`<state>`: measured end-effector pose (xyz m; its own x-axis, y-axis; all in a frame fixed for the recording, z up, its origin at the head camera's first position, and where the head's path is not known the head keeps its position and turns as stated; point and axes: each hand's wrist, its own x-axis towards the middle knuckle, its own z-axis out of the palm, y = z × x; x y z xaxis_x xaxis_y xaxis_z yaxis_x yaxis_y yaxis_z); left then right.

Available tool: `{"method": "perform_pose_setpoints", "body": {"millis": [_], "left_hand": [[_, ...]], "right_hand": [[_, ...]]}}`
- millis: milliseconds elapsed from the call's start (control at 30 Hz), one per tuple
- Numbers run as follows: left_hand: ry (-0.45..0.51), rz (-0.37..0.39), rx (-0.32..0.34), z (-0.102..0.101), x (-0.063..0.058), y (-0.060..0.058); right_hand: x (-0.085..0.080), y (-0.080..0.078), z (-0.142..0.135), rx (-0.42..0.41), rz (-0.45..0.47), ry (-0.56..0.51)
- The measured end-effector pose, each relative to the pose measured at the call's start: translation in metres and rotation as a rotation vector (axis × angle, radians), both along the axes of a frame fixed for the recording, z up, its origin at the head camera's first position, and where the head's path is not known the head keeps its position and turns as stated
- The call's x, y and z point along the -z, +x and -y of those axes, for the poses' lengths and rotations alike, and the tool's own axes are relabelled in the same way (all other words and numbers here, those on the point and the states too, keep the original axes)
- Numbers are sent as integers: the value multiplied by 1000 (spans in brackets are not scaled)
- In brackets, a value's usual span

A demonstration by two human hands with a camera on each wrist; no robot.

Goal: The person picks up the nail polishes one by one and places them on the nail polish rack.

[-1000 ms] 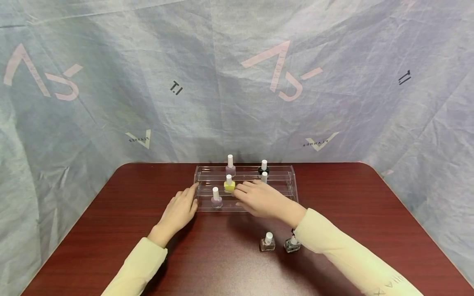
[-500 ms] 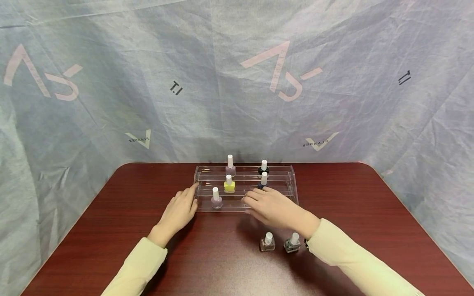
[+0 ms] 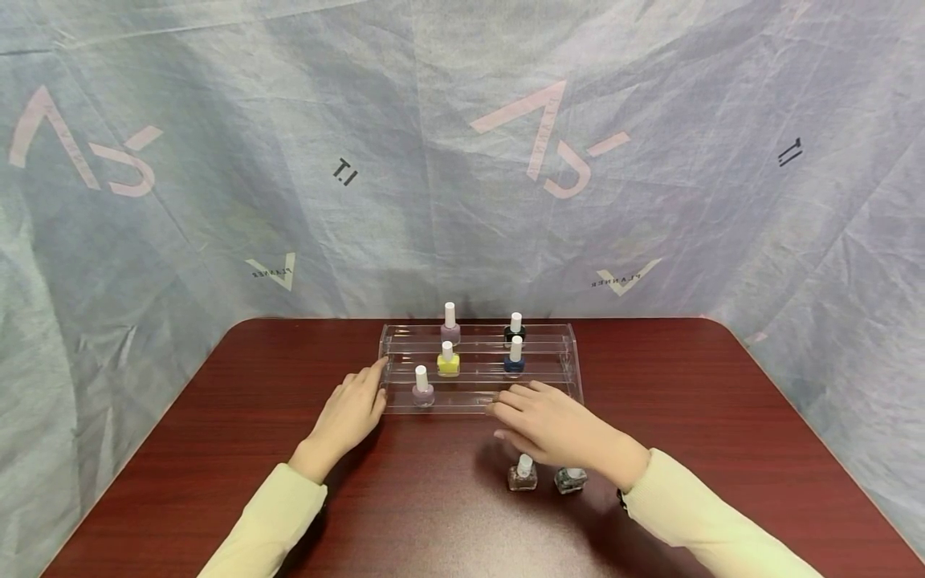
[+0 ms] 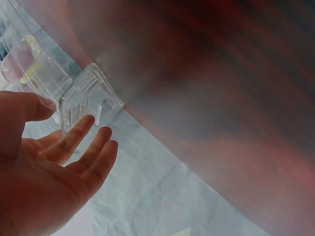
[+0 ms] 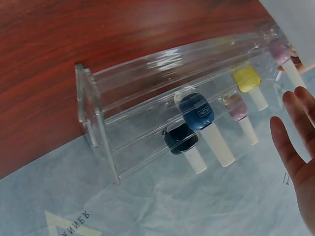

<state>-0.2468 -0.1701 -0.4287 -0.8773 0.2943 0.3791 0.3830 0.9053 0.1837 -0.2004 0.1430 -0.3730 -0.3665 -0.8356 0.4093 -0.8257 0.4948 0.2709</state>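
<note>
A clear stepped rack [image 3: 462, 399] stands towards the back of the table, holding several upright white-capped nail polish bottles. On its tiers are a yellow bottle [image 3: 448, 365], a blue bottle [image 3: 514, 365], a black-looking bottle [image 3: 515, 332], a back mauve bottle [image 3: 450, 331] and a front mauve bottle [image 3: 423, 394]. My left hand [image 3: 345, 411] touches the rack's left end, fingers extended along the side panel [image 4: 91, 96]. Empty, with loosely extended fingers, my right hand [image 3: 560, 421] hovers before the rack's front right. Below it on the table are a brownish bottle [image 3: 523, 479] and a dark glittery bottle [image 3: 571, 481].
The dark red wooden table [image 3: 433, 514] reaches back to a grey printed cloth [image 3: 462, 201], which hangs behind and along both sides. Near the right cuff, a small dark item [image 3: 623, 501] shows at the wrist.
My right hand has drawn away from beside the yellow bottle, rightward and towards me, uncovering the blue bottle and partly covering the caps of the two table bottles. My left hand stays put.
</note>
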Motion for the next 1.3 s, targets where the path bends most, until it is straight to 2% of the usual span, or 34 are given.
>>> {"method": "perform_pose_setpoints", "body": {"millis": [667, 1300], "left_hand": [[6, 2, 6, 0, -2, 1], [4, 2, 7, 2, 2, -1]], "right_hand": [[22, 21, -17, -47, 34, -8], [31, 28, -21, -45, 50, 22]]}}
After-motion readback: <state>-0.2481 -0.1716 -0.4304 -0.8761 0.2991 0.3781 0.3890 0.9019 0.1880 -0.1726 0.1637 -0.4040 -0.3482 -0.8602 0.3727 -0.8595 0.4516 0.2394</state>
